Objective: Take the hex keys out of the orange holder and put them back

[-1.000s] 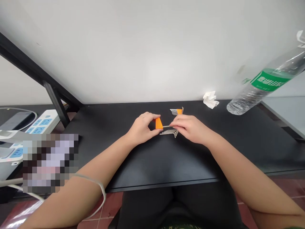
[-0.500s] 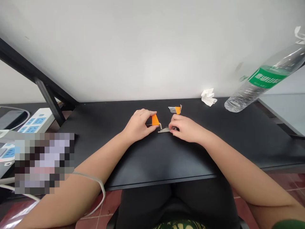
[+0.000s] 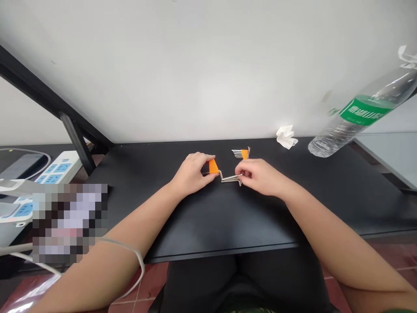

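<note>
Between the thumb and fingers of my left hand (image 3: 192, 174) is an orange hex key holder (image 3: 213, 166). One bent hex key (image 3: 220, 174) sticks out of its right side. My right hand (image 3: 257, 174) pinches a silver hex key (image 3: 232, 177) at its right end, just above the tabletop. Below it lies at least one more loose hex key (image 3: 240, 183), its short bent end near my right fingertips. Behind my right hand, a second orange holder (image 3: 244, 154) lies on the table with several hex keys in it.
The black table (image 3: 208, 221) meets a white wall. Crumpled tissue (image 3: 286, 137) and a tall plastic bottle (image 3: 345, 124) with a green label stand at the back right. On the left are a white power strip (image 3: 54, 174), a pixelated object (image 3: 70, 221) and a white cable (image 3: 140, 261) across my left forearm.
My right hand has lifted a hex key from the loose bunch and tilted it slightly. My left hand keeps its hold on the orange holder. The camera view has shifted slightly.
</note>
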The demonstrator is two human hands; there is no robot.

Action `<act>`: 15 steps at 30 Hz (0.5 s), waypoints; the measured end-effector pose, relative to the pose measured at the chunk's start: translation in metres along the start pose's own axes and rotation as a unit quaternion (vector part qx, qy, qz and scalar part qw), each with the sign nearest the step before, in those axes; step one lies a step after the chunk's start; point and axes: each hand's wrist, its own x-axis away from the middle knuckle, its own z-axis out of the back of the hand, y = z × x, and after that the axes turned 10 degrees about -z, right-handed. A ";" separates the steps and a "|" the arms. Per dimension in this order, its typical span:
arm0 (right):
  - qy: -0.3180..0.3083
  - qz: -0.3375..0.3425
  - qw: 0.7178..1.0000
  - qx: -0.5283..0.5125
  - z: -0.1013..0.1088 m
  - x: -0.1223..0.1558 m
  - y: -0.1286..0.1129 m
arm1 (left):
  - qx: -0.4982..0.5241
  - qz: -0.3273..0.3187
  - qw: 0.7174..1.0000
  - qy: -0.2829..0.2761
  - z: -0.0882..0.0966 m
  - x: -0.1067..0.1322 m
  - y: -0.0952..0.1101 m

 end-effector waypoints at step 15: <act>0.011 -0.038 0.976 -0.213 -0.008 -0.006 0.000 | 0.009 -0.074 0.997 -0.004 -0.004 0.001 0.008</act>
